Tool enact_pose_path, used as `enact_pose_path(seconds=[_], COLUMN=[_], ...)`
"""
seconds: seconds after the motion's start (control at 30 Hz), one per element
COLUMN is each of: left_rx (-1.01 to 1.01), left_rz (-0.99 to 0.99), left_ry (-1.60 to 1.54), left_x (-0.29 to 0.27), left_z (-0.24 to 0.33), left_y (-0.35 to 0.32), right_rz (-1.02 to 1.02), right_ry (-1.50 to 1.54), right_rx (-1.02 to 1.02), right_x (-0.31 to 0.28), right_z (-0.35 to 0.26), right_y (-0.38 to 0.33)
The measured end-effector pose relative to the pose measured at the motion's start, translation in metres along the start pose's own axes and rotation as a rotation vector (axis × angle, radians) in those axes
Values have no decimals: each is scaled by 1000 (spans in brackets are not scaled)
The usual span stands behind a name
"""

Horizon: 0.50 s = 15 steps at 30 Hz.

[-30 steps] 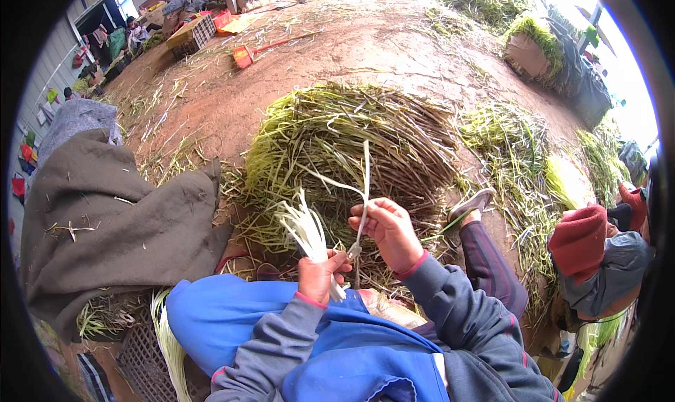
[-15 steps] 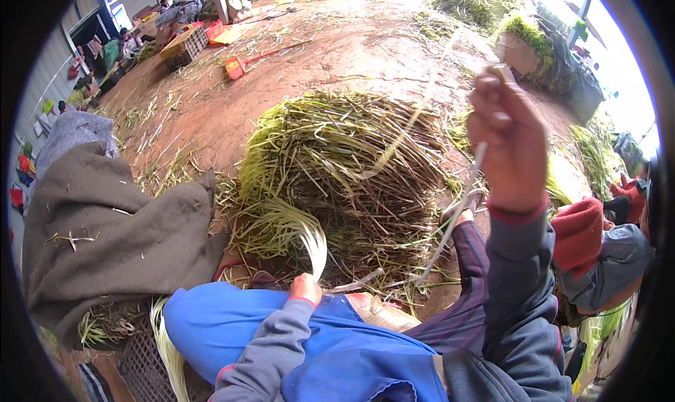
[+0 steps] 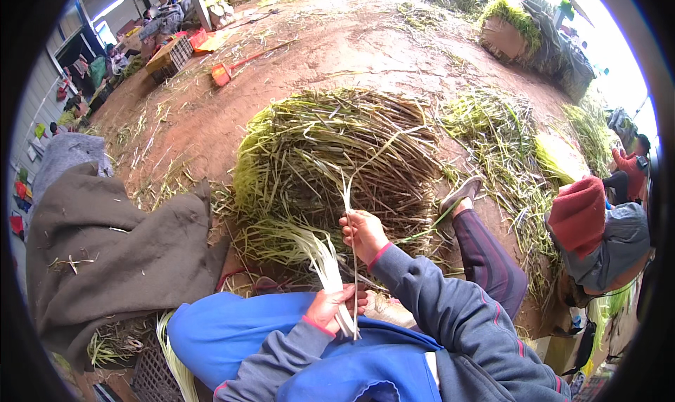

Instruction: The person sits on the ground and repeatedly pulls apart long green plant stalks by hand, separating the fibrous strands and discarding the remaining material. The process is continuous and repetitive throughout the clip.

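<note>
My left hand (image 3: 330,308), low over my blue-covered lap, is closed round a bunch of pale stalks (image 3: 325,267) whose loose yellow-green tops spread away from me. Just above and right of it, my right hand (image 3: 367,234) pinches one thin brownish stalk (image 3: 354,279). That stalk hangs upright, its lower end beside the left fingers, and its pale split leaves (image 3: 347,189) stick up above the right hand. Beyond both hands lies a big heap of unsorted leafy stalks (image 3: 351,138), green tips to the left and brown ends to the right.
A brown cloth (image 3: 119,240) drapes at the left, above a dark plastic crate (image 3: 156,370). More stalks (image 3: 503,149) lie at the right, near another person in red (image 3: 629,166). An orange-red shovel (image 3: 222,73) rests on the earthen floor beyond the heap.
My right hand has come down from high on the right to beside the left one, still with a single stalk. The left hand and its bunch have shifted slightly right and nearer me.
</note>
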State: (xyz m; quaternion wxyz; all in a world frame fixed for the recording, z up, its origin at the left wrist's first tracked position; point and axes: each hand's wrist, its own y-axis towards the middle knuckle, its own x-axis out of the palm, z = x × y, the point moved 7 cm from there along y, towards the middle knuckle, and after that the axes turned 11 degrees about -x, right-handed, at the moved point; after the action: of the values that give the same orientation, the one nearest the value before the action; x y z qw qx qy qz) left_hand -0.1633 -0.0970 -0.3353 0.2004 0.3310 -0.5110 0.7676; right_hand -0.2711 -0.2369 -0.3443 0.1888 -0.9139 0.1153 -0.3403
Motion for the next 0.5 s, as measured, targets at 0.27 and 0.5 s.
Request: enact_pose_path(seconds=[0.27, 0.5], left_rx=[33, 45], left_rz=[-33, 12], left_ry=[-71, -18], left_x=[-2, 2], left_z=[2, 2], left_y=[3, 4], right_rz=[-352, -317], right_ry=[-420, -527], right_rx=[180, -13], right_x=[-21, -28], right_z=[-15, -20], right_y=[-47, -62])
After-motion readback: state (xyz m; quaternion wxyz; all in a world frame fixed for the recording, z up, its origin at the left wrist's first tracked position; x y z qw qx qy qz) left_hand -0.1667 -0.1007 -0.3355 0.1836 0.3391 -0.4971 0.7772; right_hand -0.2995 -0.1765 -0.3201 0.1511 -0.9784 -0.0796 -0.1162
